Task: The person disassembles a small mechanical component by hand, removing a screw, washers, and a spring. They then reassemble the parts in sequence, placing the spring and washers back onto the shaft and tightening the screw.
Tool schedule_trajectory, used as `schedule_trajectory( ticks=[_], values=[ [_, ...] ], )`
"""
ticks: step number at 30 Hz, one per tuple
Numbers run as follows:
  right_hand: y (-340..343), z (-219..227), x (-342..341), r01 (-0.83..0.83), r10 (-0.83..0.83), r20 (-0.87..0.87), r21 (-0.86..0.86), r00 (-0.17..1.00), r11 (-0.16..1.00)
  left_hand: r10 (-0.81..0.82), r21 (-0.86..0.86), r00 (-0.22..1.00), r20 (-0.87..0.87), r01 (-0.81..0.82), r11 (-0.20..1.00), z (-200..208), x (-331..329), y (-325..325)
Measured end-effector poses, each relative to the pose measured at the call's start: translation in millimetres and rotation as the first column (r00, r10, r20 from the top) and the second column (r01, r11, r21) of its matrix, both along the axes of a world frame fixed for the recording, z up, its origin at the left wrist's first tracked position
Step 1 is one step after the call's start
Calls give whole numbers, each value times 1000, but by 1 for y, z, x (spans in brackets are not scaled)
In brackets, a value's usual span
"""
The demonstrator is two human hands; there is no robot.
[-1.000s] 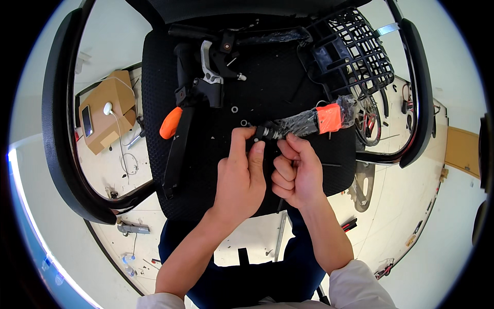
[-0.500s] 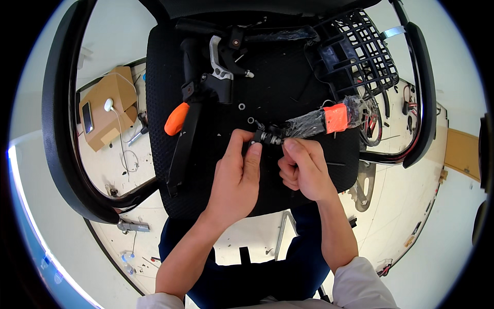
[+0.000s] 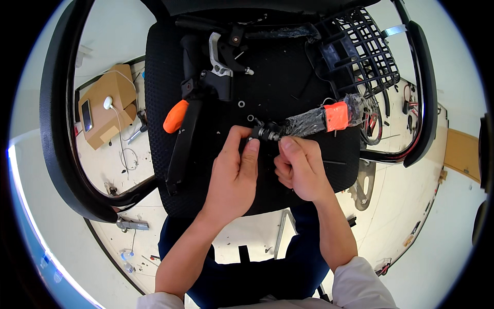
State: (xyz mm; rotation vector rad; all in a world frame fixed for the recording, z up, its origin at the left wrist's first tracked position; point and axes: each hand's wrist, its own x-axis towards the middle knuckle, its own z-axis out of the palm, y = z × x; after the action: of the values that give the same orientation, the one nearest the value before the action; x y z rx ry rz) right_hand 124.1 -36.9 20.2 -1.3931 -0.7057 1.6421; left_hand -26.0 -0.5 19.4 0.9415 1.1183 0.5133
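Over the front half of a black chair seat, my left hand [image 3: 234, 177] pinches a small black clamp-like part with a metal bolt [image 3: 266, 134] between thumb and forefinger. At the bolt's right end, the thumb and forefinger of my right hand [image 3: 302, 167] are pressed together, with the other fingers curled in. Just beyond the fingers, a plastic-wrapped bar with an orange patch [image 3: 336, 116] reaches to the right and partly meets the black part. Two small metal rings lie past my left hand, the farther being a washer [image 3: 241, 104].
Left on the seat [image 3: 278, 67] lie a handlebar grip with a silver brake lever [image 3: 216, 56] and an orange piece [image 3: 175, 117]. A black plastic basket [image 3: 355, 51] sits at the far right. Armrests [image 3: 56, 118] flank the seat; a cardboard box [image 3: 110, 108] stands on the floor.
Both hands stay at the bolt. My right hand has shifted slightly left and up, its fingers still at the bolt's end. The seat's contents look unchanged.
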Motion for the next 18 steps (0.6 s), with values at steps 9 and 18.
schedule_trajectory(
  ticks=[9,18],
  values=[
    [3,12,8,-454,130,769,225,627,862,-284,-80,959,26,285,955,16,-28,26],
    [-1,1,10,-354,14,760,286,649,891,-150,115,979,-135,166,979,-3,-21,18]
  ],
)
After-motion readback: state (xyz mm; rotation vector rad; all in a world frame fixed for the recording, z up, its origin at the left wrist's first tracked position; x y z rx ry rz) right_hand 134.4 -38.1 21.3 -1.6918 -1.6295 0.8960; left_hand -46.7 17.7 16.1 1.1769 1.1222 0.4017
